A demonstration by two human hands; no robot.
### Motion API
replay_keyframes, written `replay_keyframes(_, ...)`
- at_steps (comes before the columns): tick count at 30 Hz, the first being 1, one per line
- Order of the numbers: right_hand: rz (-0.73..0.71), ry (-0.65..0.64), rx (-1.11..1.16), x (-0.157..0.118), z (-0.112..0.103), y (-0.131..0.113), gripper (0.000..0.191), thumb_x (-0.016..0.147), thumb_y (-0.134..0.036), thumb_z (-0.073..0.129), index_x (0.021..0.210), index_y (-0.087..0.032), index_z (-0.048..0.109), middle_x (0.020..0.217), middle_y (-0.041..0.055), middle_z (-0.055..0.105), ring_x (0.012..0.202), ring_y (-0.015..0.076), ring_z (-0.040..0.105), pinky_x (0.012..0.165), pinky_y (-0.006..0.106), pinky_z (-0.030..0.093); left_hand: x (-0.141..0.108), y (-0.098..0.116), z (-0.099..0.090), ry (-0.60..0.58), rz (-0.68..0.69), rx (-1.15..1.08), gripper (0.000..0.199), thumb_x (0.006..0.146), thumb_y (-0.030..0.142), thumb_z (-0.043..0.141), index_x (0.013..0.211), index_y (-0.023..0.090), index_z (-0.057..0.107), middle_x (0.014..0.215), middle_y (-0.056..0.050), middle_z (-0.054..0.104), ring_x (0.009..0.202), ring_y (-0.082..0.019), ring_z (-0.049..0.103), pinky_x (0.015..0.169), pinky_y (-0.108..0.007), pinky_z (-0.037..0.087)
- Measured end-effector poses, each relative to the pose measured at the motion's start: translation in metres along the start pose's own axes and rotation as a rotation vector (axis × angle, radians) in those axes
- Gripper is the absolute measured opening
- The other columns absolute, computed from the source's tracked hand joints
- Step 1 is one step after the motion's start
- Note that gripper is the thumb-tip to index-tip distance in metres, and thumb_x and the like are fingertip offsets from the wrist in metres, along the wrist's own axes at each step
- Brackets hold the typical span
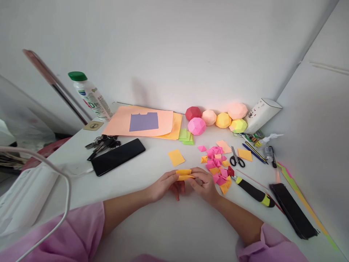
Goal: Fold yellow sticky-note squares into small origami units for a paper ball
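Folded orange paper point(184, 174) in both hands, low centre of my head view, over the white table point(169, 233). Left hand point(163, 186) pinches its left end, thumb on top; right hand point(204, 185) pinches the right end. Both grips narrow, closed on the paper.

Just beyond the left fingers, an orange paper square point(176, 158) lies flat. Tightest side for me is the right: a pile of pink and orange folded pieces point(216, 160) sits near the right hand, with scissors point(237, 159) beside it and a black-and-lime-handled tool point(255, 192) angled past the right forearm. Farther right, a black phone-like slab point(293, 211) and long paper strips point(307, 203) run near the side wall.

More room leftward — plain tabletop separates the left hand from a black phone point(119, 157) with keys point(103, 143) just behind. The table's left edge slants beyond them; a white cable point(67, 193) loops across that side. Widest stretch opens between the forearms, toward the near side.

At the back wall: large peach paper point(116, 122), green sticky notes point(187, 137), faceted paper balls point(196, 126). Bottle point(92, 98) upright at back left.
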State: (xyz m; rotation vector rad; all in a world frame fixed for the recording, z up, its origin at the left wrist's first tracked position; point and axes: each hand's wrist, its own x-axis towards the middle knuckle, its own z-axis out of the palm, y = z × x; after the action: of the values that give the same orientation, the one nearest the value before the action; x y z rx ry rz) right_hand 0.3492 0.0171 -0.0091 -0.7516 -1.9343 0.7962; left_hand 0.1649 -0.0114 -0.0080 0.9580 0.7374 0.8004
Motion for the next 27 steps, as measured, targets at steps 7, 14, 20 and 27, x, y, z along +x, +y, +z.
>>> replay_keyframes(7,0.155,-0.006,0.059,-0.0017,0.0016,0.0002,0.016,0.081,-0.028,0.06,0.071,-0.018,0.065,0.073,0.0056,0.064,0.066,0.0153,0.061,0.053,0.025,0.051,-0.0027,-0.0027,0.0067,0.134,0.034,0.186,0.039,0.083,0.052,0.052,0.096,0.015,0.053,0.079,-0.004,0.065,0.057,-0.013,0.061,0.053,-0.027,0.051)
replay_keyframes(14,0.475,-0.118,0.261,-0.0061,0.0013,0.0045,0.032,0.083,-0.034,0.059,0.108,-0.018,0.049,0.066,-0.003,0.058,0.055,0.0104,0.054,0.051,0.022,0.046,0.0001,-0.0047,0.007,0.161,0.019,0.199,0.036,0.082,0.051,0.054,0.091,0.016,0.055,0.076,-0.004,0.067,0.065,-0.017,0.064,0.053,-0.028,0.052)
replay_keyframes(20,0.558,-0.253,0.402,0.0001,-0.0013,-0.0019,0.022,0.086,-0.038,0.056,0.086,-0.016,0.056,0.067,0.0008,0.063,0.06,0.0121,0.06,0.056,0.024,0.046,-0.0005,-0.0046,0.0066,0.163,0.021,0.188,0.034,0.082,0.049,0.055,0.089,0.015,0.055,0.078,-0.005,0.067,0.072,-0.019,0.065,0.052,-0.028,0.053)
replay_keyframes(27,0.571,-0.234,0.436,0.0024,-0.0003,-0.0034,0.021,0.085,-0.037,0.057,0.083,-0.016,0.057,0.065,-0.0002,0.062,0.06,0.0118,0.06,0.057,0.024,0.047,-0.0004,-0.0066,0.0057,0.165,0.016,0.19,0.033,0.084,0.048,0.054,0.089,0.015,0.055,0.078,-0.005,0.068,0.072,-0.018,0.065,0.052,-0.027,0.054)
